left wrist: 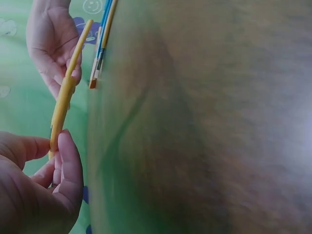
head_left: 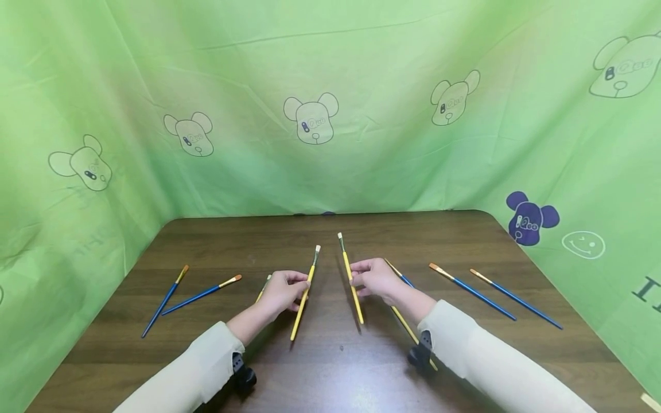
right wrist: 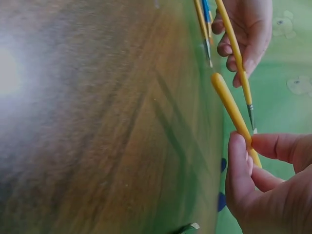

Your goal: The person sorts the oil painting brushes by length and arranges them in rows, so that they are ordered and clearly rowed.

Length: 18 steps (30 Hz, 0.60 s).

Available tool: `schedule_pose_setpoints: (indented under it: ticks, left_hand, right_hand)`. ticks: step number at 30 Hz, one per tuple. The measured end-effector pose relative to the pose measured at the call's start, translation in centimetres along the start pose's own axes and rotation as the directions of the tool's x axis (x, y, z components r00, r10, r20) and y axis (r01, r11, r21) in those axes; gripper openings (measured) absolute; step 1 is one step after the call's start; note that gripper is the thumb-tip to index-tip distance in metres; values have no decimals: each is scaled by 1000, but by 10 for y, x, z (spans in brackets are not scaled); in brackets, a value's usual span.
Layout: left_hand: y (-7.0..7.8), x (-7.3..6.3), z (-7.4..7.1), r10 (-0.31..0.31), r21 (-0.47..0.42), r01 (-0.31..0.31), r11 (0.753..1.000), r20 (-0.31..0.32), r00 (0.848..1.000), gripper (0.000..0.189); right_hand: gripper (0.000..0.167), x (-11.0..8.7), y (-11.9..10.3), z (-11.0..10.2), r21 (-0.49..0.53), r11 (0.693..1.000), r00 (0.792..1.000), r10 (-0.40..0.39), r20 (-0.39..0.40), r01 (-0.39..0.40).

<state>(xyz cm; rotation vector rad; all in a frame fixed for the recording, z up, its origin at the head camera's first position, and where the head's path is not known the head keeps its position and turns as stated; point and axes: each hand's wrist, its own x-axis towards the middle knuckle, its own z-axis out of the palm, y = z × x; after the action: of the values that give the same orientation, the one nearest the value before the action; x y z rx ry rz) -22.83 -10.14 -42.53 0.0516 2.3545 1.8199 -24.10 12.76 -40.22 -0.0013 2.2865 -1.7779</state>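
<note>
Near the middle of the table, my left hand pinches a yellow-handled paintbrush with its pale bristles pointing away from me. My right hand pinches a second yellow paintbrush, also bristles away. The two held brushes stand apart, their bristle ends leaning toward each other. In the left wrist view, thumb and fingertips grip the yellow handle. The right wrist view shows the same kind of pinch on the other handle. Another yellow paintbrush lies partly hidden behind my left hand.
Two blue paintbrushes with orange bristles lie at the left. Two more blue paintbrushes lie at the right. Under my right forearm are a yellow paintbrush and a partly covered blue one. A green printed cloth hangs behind the brown table.
</note>
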Motion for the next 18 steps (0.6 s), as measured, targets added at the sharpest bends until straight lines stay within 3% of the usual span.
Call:
schedule_pose_setpoints:
  ticks: [11,18]
  left_hand:
    - [8,25,4,-64,-183,59,981,-22,998,29]
    - [16,40,5,-71,-226,66,972,-16,997,35]
  right_hand:
    - [43,14,-4,1,87,995,998,50,48,-54]
    - [44,28,-8,0,134,988,997,75,32,-79]
